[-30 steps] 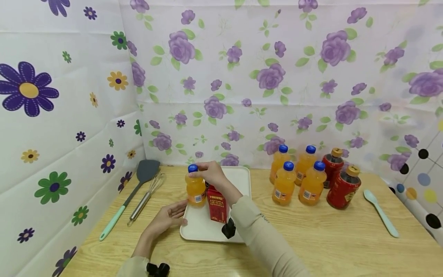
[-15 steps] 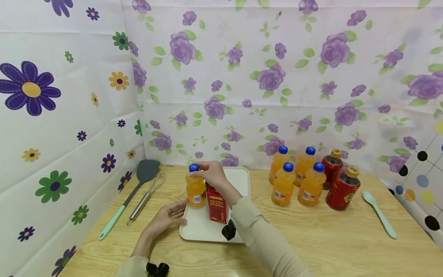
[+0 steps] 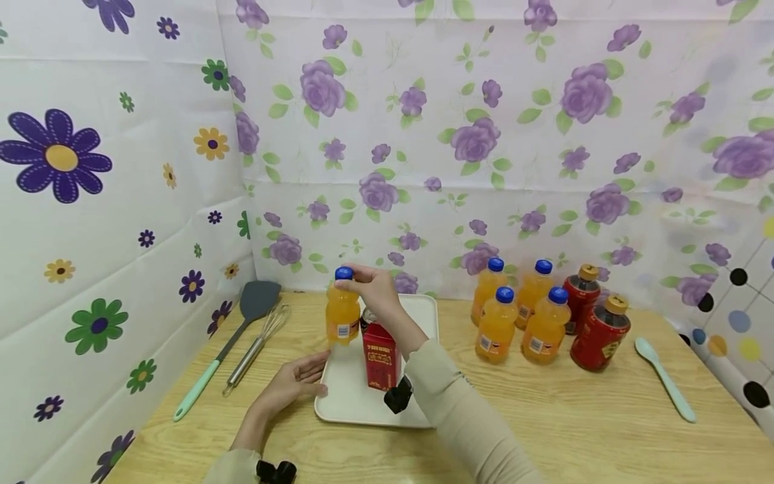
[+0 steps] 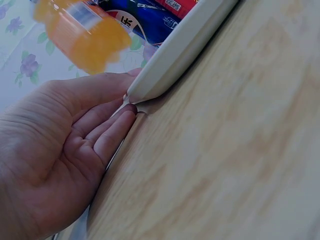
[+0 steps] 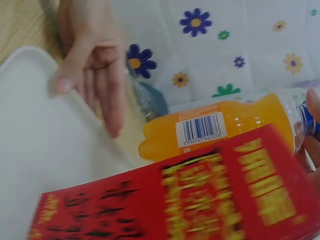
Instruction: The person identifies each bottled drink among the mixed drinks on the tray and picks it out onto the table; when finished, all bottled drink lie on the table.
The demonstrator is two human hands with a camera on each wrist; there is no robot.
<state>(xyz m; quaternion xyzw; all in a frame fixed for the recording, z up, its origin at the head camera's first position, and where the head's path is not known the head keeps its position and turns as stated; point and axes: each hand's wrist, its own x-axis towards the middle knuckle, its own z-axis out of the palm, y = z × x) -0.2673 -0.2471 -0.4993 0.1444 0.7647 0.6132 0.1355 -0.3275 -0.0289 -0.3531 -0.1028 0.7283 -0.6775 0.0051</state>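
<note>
My right hand [image 3: 377, 292] pinches a bottle of orange juice [image 3: 342, 316] by its neck, just under the blue cap. The bottle hangs upright above the far left part of a white tray [image 3: 347, 403], its base off the surface. At the tray's left edge my left hand [image 3: 293, 384] holds the rim, thumb over it and fingers along the outside and underneath, as the left wrist view shows. A red drink carton [image 3: 381, 363] stands on the tray below my right wrist. Behind it is a blue can [image 4: 142, 22], mostly hidden by the carton and hand in the head view.
Several orange juice bottles [image 3: 496, 329] and two red-labelled dark bottles [image 3: 600, 336] stand right of the tray. A pale green spoon [image 3: 665, 380] lies further right. Left of the tray lie a grey spatula [image 3: 242, 329] and a whisk [image 3: 256, 349]. Flowered sheets [image 3: 423, 154] hang behind.
My right hand has raised the orange juice bottle a little from its earlier place at the tray's left side. My left hand has stayed at the rim.
</note>
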